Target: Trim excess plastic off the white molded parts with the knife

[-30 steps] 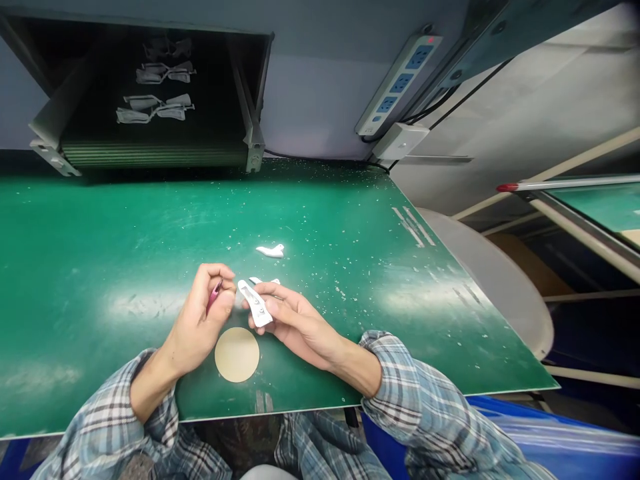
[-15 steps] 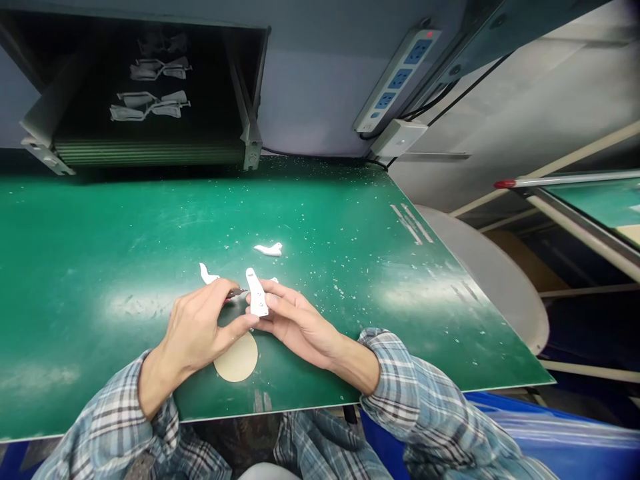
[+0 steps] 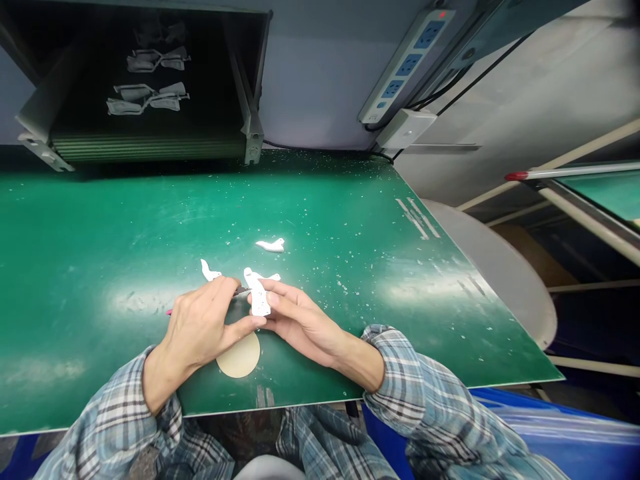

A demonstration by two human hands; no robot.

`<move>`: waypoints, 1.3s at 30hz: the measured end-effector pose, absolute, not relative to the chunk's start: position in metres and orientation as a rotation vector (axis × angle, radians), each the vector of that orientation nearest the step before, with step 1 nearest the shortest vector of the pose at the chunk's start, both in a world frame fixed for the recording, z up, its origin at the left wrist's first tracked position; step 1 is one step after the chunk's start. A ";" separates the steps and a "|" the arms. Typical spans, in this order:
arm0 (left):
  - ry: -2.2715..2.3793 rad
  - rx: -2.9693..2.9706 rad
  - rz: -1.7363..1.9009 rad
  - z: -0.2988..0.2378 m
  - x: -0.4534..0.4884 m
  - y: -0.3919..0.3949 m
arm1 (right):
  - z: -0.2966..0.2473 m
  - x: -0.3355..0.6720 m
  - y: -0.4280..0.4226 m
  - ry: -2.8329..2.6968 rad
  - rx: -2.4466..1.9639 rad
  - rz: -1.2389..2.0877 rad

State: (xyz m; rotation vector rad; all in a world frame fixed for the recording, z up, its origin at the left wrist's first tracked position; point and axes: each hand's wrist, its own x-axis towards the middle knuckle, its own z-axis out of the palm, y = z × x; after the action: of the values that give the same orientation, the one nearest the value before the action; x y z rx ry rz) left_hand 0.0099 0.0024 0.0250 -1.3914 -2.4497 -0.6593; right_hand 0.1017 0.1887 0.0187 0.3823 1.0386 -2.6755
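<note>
My right hand (image 3: 300,323) is closed on a white plastic part (image 3: 260,300), tapered and with small holes, held nearly upright above the table. My left hand (image 3: 203,320) is wrapped round a slim knife (image 3: 243,290), its dark blade against the part's left edge. A bit of the knife's pinkish-red end shows behind the left hand. The left thumb reaches the bottom of the part. Similar white pieces lie just beyond: one piece (image 3: 209,271) by the left knuckles, another piece (image 3: 271,245) farther back, and one partly hidden behind the held part.
A round cream disc (image 3: 239,357) lies on the green table (image 3: 340,220) below my hands. White specks are scattered over the surface. At the back left, a conveyor belt (image 3: 150,148) carries several white parts. A power strip (image 3: 407,67) hangs on the wall.
The white part has turned slightly in my right hand. My left hand has shifted a little, and the knife's reddish end now shows at its left. The view has moved slightly.
</note>
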 end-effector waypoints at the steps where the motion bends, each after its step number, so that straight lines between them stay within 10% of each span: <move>1: -2.435 -1.390 -0.644 0.025 0.010 0.003 | 0.019 0.102 0.189 1.048 0.380 -2.675; 39: -2.505 -1.729 -1.190 0.034 0.003 -0.004 | 0.018 0.100 0.194 1.247 0.318 -2.650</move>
State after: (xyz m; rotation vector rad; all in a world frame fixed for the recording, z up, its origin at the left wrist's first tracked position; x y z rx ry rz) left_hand 0.0031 -0.0036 0.0336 -1.7292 -2.5054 -1.1897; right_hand 0.0999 0.1942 0.0176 0.3176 1.2471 -2.6495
